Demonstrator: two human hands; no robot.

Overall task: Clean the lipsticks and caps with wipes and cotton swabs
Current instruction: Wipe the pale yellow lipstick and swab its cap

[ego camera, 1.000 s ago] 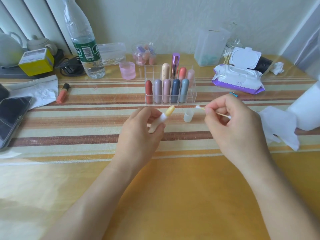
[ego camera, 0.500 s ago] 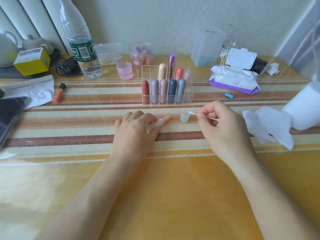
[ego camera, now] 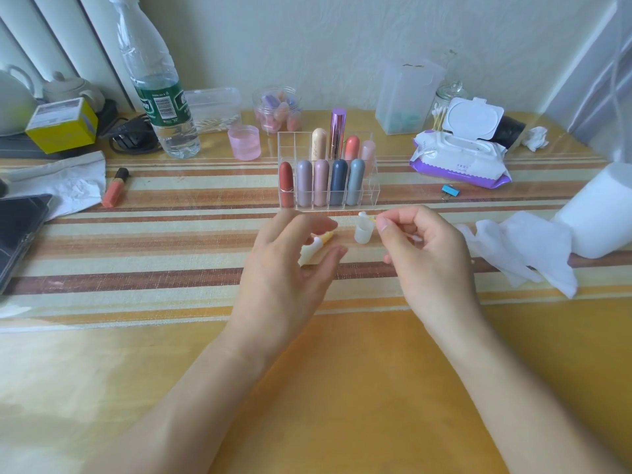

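on the striped bench (ego camera: 171, 234), just in front of the clear rack (ego camera: 374, 195), the job looks to be partway through one item. a yellow lipstick (ego camera: 319, 244) lies uncapped on its side under the left hand (ego camera: 290, 265), whose fingers are spread and relaxed, gripping nothing; whether they brush the tube i cannot tell. its cap (ego camera: 363, 232) stands just to the right, mouth up. the right hand (ego camera: 427, 251) has its fingers pinched on a cotton swab (ego camera: 366, 216), whose tip sits at the cap's rim, so cleaning the cap's inside is probably the step in hand.

nine capped lipsticks (ego camera: 321, 183) stand in the rack, five in front and four behind; whether any are cleaned yet does not show. another lipstick (ego camera: 114, 188) lies well apart at the left. a used-looking wipe (ego camera: 526, 249) lies spread beside the right hand, and the pack of wipes (ego camera: 458, 162) sits behind with its lid flipped open. left to do, as i judge it: finish the cap, recap the yellow one, perhaps move on to others.

readable writing is scarce. the water bottle (ego camera: 160, 97) has a green label with a barcode, the cream lipstick (ego camera: 319, 145) in the back row a line of script, the pack some small print, all too blurred to read.
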